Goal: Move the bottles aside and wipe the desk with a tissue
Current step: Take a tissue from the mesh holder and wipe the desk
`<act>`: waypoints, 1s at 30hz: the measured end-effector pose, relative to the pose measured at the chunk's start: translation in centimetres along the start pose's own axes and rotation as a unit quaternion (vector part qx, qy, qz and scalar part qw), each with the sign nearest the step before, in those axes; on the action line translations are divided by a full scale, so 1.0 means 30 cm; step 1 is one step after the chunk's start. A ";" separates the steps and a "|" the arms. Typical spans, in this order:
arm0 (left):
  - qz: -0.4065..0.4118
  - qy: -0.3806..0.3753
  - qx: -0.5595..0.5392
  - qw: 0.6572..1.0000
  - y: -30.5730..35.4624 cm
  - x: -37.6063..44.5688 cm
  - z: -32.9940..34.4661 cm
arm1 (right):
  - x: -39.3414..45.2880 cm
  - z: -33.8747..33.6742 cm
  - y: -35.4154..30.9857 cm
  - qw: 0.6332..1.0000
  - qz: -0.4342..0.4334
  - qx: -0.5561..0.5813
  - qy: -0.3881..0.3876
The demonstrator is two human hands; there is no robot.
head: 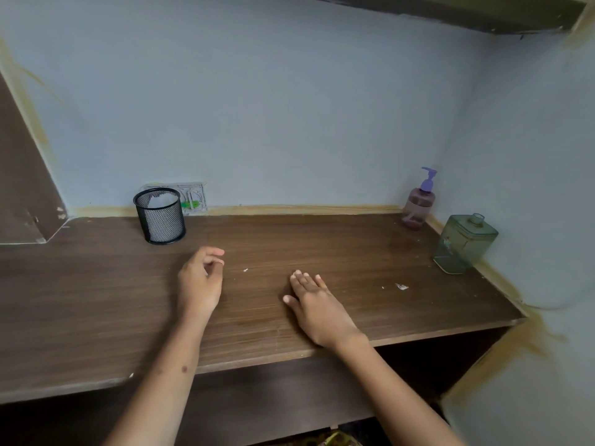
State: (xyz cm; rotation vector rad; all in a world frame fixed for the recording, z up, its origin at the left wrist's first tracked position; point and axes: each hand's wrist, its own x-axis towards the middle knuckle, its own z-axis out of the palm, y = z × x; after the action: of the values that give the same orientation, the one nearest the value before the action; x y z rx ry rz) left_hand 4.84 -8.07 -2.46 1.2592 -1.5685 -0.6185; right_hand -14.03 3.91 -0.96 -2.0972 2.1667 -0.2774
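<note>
Two bottles stand at the far right of the brown wooden desk [338, 246]. A pinkish pump bottle with a purple pump [418, 204] is in the back corner. A square green glass bottle [462, 244] stands in front of it along the right wall. A white tissue [161, 199] sticks up inside a black mesh cup [160, 217] at the back left. My left hand [201, 281] hovers over the desk's middle with loosely curled fingers, holding nothing. My right hand [314, 305] lies flat on the desk, fingers straight. Small white scraps [401, 287] dot the desk surface.
Pale blue walls close the desk in at the back and right. A wall socket plate [193, 197] sits behind the mesh cup. A brown panel [22, 188] rises at the left. A dark shelf [450, 11] hangs overhead, and another shelf lies under the desk.
</note>
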 end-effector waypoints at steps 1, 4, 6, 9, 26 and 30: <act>0.000 0.001 -0.002 1.000 0.001 0.001 0.001 | -0.011 -0.001 0.016 1.000 -0.005 -0.005 0.015; 0.003 -0.002 -0.004 1.000 0.004 0.002 0.005 | -0.054 -0.016 0.093 0.998 0.020 -0.027 0.052; 0.006 -0.006 -0.001 1.000 0.004 0.002 0.007 | -0.084 -0.041 0.168 0.995 0.056 -0.063 0.055; 0.007 -0.011 0.003 1.000 0.002 0.001 0.006 | -0.125 -0.093 0.291 0.991 0.106 -0.065 0.044; 0.002 -0.001 0.000 1.000 -0.006 0.008 0.006 | -0.127 -0.157 0.314 0.970 0.204 0.028 0.129; 0.001 0.001 -0.002 1.000 -0.005 0.007 0.004 | -0.068 -0.119 0.249 0.978 0.160 0.023 0.129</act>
State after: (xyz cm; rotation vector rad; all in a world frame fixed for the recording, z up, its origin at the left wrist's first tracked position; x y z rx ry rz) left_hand 4.80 -8.34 -2.53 1.2550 -1.5652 -0.6192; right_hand -21.98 6.33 0.88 -1.7333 2.5702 -0.5869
